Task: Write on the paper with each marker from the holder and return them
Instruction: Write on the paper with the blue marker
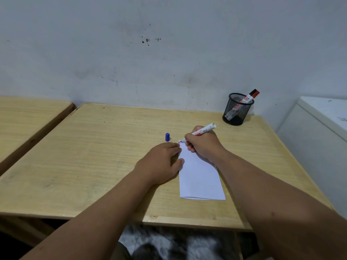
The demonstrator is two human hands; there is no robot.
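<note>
A white sheet of paper [201, 181] lies on the wooden table [93, 166]. My right hand [203, 142] grips an uncapped white marker [203, 130], its tip touching the paper's top left corner beside a small red mark. My left hand [159, 163] rests flat on the paper's left edge, fingers spread, pinning it down. A blue cap [167, 137] stands upright on the table just beyond my left hand. At the back right a black mesh holder [237, 109] contains a red-capped marker [249, 97] leaning to the right.
A second wooden table [28, 117] adjoins on the left with a narrow gap between. A white cabinet [319, 128] stands right of the table. The wall runs directly behind the table.
</note>
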